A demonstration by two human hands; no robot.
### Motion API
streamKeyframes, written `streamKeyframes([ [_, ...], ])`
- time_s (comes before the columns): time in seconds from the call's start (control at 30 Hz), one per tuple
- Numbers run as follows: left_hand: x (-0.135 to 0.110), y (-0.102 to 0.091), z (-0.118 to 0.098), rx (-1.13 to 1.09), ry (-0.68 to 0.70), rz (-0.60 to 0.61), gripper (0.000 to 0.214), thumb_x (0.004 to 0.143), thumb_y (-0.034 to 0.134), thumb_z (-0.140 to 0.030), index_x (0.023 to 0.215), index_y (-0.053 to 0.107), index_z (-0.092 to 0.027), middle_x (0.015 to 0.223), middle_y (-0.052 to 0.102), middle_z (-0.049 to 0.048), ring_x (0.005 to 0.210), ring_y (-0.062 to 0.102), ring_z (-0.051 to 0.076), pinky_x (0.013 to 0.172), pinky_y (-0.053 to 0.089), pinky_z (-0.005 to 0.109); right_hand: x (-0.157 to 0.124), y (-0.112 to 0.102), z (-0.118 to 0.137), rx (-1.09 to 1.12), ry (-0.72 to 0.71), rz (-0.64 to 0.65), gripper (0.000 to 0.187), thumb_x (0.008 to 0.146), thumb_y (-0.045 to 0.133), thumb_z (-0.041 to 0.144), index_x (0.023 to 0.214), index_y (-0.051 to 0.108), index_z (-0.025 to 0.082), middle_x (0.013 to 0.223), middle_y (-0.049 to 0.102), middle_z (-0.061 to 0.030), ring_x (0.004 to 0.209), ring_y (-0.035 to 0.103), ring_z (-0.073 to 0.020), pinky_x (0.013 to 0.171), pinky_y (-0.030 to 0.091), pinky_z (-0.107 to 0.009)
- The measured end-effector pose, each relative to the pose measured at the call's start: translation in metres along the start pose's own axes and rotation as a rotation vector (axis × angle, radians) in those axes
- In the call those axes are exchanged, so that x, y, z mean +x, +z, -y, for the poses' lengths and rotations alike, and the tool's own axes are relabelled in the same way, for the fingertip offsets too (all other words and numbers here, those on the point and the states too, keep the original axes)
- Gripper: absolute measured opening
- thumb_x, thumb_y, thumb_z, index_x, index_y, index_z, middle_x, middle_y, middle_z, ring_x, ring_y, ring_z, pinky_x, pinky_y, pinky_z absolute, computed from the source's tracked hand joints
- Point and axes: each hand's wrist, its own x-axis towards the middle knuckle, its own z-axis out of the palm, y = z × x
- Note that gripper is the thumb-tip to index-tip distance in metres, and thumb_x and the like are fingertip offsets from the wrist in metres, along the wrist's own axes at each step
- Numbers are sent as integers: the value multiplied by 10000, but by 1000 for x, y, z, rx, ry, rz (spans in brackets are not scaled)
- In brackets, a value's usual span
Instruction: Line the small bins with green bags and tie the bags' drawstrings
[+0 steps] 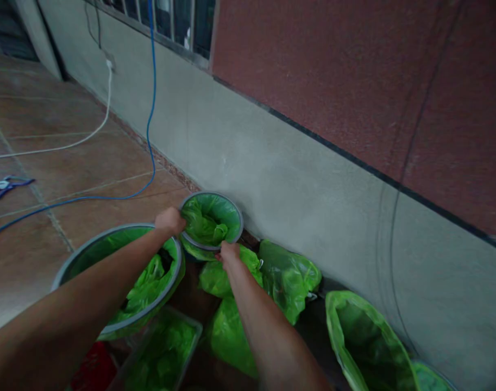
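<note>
A small round bin (240, 224) with a grey rim and green plastic inside stands against the wall. My left hand (170, 220) is closed at the left side of its rim, where green plastic (205, 225) bunches up. At the near edge of the same rim, my right hand (230, 253) is closed too, its fingertips partly hidden. Beneath my left forearm sits a larger round bin (74, 259), also holding green plastic. Tied green plastic bags (288, 274) lie beside my right forearm.
A clear rectangular tub (196, 331) with green contents is in front. To the right stands an open green sack (333, 320). A blue cable (154, 98) and a white cable (87, 138) cross the tiled floor. A purple-and-white object (5, 185) lies at far left.
</note>
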Motion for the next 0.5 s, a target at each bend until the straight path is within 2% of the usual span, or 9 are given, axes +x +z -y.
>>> streamKeyframes([
  [0.1, -41, -28, -21, 8, 36, -70, 384, 803, 629, -270, 1132, 705, -88, 1138, 769, 243, 1101, 725, 373, 841, 548, 367, -40, -34, 12, 202, 77, -50, 142, 919, 481, 162, 944, 618, 135, 922, 707, -108, 706, 698, -174, 610, 586, -260],
  [0.17, -78, -48, -30, -114, 59, -132, 461, 823, 623, -308, 1236, 648, -107, 1139, 776, 198, 1035, 739, 337, 816, 544, 356, -77, -64, 16, 326, 62, -85, 78, 897, 507, 165, 873, 581, 173, 876, 684, -70, 701, 679, -165, 620, 582, -254],
  [0.27, -143, -70, -37, -281, 136, -140, 540, 856, 604, -386, 1343, 570, -155, 1078, 789, 110, 902, 749, 279, 748, 534, 324, -145, -117, 9, 388, -4, -151, 59, 850, 523, 169, 803, 530, 203, 761, 608, -16, 643, 634, -156, 602, 572, -258],
  [0.37, -213, -84, -43, -256, 261, -65, 484, 887, 567, -471, 1279, 608, -190, 978, 787, 82, 880, 753, 286, 715, 523, 316, -222, -173, -20, 380, -96, -211, 19, 800, 538, 212, 814, 548, 205, 726, 581, 5, 622, 608, -156, 572, 561, -254],
  [0.4, -238, -85, -46, -191, 300, -33, 453, 892, 559, -466, 1246, 623, -192, 965, 786, 92, 898, 756, 302, 726, 523, 322, -248, -191, -34, 365, -111, -243, 72, 792, 535, 233, 844, 574, 202, 741, 601, -1, 636, 617, -162, 571, 564, -255],
  [0.5, -311, -73, -55, 54, 391, 83, 384, 901, 531, -363, 1214, 617, -159, 1006, 784, 158, 971, 758, 352, 807, 529, 358, -323, -236, -89, 250, -26, -304, 189, 769, 540, 284, 911, 628, 197, 758, 652, -25, 647, 653, -187, 575, 582, -274],
])
